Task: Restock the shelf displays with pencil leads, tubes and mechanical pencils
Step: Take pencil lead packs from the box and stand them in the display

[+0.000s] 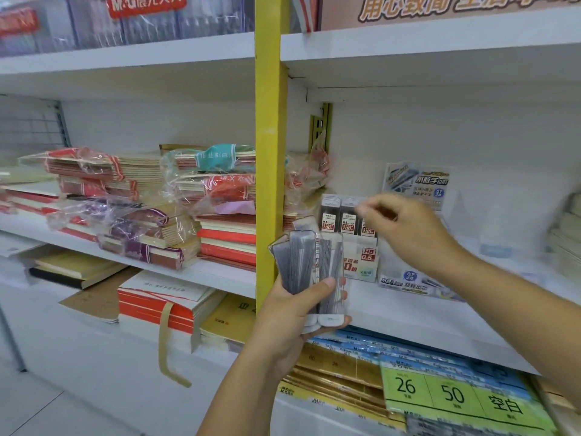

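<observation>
My left hand point(292, 313) grips a fanned bundle of clear pencil lead tubes point(309, 265) with white caps, held upright in front of the shelf's yellow post. On the white shelf point(408, 322) stands a small HB 0.5 display box point(364, 262) with two dark lead tubes point(338, 215) upright in it. My right hand point(408, 228), blurred by motion, reaches over the box. Its fingertips pinch the top of a third lead tube point(367, 230), which stands slightly lower in the same row. Its top is hidden by my fingers.
A 0.7 2B display box point(408, 280) with a printed backing card point(418, 184) stands right of the first box. The yellow post point(270, 152) divides the bays. Wrapped notebook stacks point(141, 212) fill the left shelf. Green and blue label packs point(456, 394) lie on the shelf below.
</observation>
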Available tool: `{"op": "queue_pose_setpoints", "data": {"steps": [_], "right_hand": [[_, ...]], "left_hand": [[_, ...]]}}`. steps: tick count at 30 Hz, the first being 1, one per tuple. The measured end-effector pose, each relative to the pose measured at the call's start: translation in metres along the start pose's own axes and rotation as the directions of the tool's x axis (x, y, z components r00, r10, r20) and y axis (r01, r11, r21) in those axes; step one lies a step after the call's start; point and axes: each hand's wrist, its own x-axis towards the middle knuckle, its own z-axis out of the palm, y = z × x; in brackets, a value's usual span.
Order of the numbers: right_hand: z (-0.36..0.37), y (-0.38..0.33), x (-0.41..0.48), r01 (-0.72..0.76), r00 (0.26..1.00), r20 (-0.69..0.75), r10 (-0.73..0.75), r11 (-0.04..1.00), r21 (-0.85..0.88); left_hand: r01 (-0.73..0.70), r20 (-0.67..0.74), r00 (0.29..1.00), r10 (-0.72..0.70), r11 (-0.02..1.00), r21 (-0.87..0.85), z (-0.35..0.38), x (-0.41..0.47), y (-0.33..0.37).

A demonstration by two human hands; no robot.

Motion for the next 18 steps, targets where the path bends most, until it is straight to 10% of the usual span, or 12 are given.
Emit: {"op": "queue_pose_setpoints", "data": {"steps": [3,9,18], "right_hand": [[0.013,-0.015,-0.036,-0.191,0.967,0.224,0.126,0.934,0.301],[0.019,-0.01,-0.05,-0.28,0.96,0.171,0.224,0.811,0.513],[0.01,-0.011,-0.07,-0.238,0.927,0.366,0.081,0.881,0.409]], "left_hand": [[0.006,0.019,1.0,-0.005,1.0,-0.014,0.006,-0.003,0.0],[0.042,0.005,0.999,-0.042,0.999,-0.023,0.007,-0.011,-0.002],[-0.001,-0.099,0.995,0.01,0.996,0.092,-0.004,-0.018,0.008]]}}
